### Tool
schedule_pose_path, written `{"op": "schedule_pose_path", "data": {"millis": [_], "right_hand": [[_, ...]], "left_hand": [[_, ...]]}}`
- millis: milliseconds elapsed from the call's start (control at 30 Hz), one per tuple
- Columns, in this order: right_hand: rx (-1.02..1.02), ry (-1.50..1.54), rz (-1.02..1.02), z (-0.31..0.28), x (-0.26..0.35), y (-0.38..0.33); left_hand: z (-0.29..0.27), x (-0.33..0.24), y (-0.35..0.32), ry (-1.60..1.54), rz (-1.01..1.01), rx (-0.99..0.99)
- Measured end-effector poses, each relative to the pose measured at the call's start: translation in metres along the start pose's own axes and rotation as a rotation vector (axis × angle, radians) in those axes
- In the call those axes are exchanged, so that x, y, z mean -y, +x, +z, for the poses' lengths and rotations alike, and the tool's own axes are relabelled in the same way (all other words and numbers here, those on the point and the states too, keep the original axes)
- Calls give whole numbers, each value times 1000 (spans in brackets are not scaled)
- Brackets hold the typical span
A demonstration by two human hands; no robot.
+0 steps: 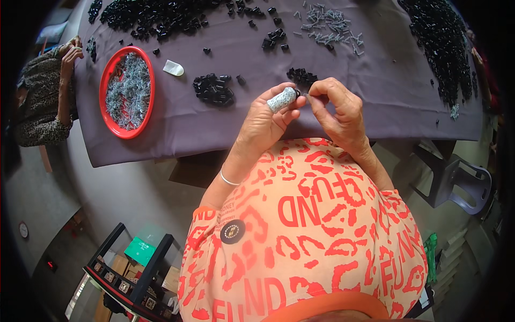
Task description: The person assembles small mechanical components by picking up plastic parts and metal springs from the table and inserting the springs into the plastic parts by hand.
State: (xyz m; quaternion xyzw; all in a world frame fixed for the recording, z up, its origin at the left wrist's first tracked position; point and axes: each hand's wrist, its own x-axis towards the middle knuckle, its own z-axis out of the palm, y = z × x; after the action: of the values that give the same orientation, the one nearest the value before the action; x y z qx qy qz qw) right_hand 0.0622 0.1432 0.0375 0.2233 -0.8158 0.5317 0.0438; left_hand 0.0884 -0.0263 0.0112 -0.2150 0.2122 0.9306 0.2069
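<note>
Surface (182,126): purplish, cloth-covered; red basket (152,88) by left edge.
Floor (145,196): grey chair (439,177) off near-right corner.
Left fingers (280,89): grip black piece (297,93).
Right fingers (328,88): pinch small spring (306,95).

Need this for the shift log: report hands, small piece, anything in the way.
Left grip on small black piece; right grip pinched beside it, contents unclear. Nothing visibly blocking; black pile just beyond.

A small black part (297,93) is held; just beside, a slim grey piece (305,95).
</note>
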Motion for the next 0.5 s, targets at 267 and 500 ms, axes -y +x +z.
{"op": "schedule_pose_path", "data": {"millis": [267,500], "right_hand": [[0,-30,-8,1,4,1],[111,-151,-47,4,6,4]], "left_hand": [[-7,3,-2,-84,-41,20],[-9,7,-4,307,178,39]]}}
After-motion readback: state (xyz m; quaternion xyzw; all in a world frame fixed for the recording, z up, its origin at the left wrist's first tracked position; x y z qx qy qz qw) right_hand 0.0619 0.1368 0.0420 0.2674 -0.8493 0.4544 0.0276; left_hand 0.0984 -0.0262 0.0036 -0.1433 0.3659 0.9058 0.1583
